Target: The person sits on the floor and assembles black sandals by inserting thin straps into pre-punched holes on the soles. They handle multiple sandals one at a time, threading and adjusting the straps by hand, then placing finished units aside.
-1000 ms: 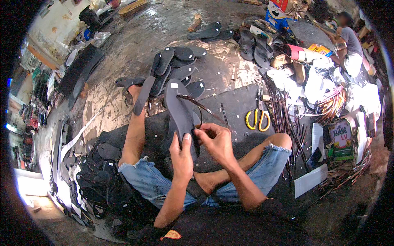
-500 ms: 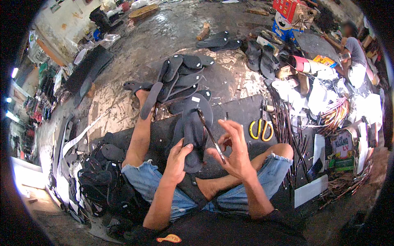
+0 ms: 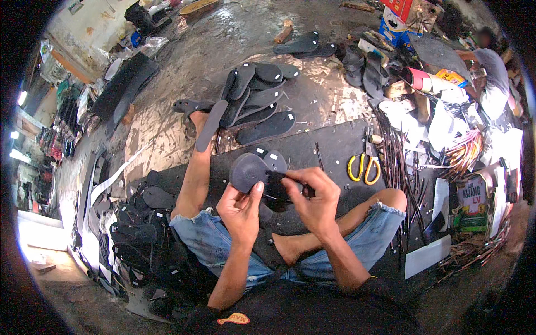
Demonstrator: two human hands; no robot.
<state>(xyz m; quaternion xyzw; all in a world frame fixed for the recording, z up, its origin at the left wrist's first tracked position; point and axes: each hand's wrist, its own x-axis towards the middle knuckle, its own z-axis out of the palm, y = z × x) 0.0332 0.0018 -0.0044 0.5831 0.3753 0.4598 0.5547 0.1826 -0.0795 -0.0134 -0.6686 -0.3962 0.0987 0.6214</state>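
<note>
My left hand (image 3: 241, 215) grips a dark flip-flop sole (image 3: 249, 172), thumb on its near face. The sole is tipped up in front of my lap. At the sole's right side, the fingers of my right hand (image 3: 317, 200) are pinched together on a thin dark strap, mostly hidden by the fingers. Just behind stands or lies another dark sole (image 3: 275, 161) with a small white label. Farther off lies a heap of dark soles (image 3: 251, 100) with white labels, and one plain sole (image 3: 211, 127) leans against my left shin.
Yellow-handled scissors (image 3: 364, 167) lie right of my hands on a dark board (image 3: 340, 151). Bundled dark strips (image 3: 393, 178) lie beyond them. A pile of dark sandals (image 3: 139, 240) sits at my left. Another person (image 3: 491, 78) sits at the far right.
The flip-flop has been tipped up and turned from its upright, lengthwise pose. My right hand has closed in from the stretched-out strap to the sole's side. The view has shifted slightly.
</note>
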